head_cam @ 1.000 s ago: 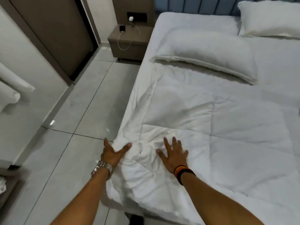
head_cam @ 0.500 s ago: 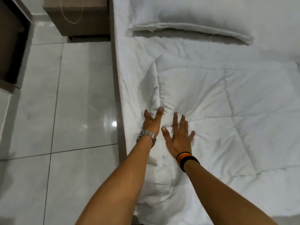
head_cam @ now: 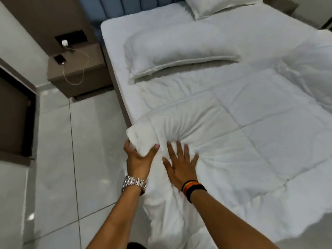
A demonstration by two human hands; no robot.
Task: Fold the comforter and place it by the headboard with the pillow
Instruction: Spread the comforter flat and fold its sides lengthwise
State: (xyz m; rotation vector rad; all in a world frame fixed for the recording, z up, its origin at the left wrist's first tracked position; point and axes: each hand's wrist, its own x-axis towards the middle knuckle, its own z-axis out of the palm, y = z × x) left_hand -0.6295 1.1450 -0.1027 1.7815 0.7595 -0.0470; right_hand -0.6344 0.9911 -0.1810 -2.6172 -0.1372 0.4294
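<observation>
Two hands working the comforter (head_cam: 224,141) at the bed's left edge.
Left hand (head_cam: 138,159) is clamping a bunched fold; right hand (head_cam: 179,164) is pressing flat, fingers apart; uneven bunching risks a lopsided fold.

Both arms reach forward — the left hand (head_cam: 138,159) curled in a grip, thumb and fingers (head_cam: 128,144) closed; the right hand (head_cam: 179,165) flat, fingers spread.

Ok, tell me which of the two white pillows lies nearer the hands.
The long white pillow lying crosswise just beyond the white quilted comforter. The other white pillow sits farther off, at the blue headboard.
</observation>
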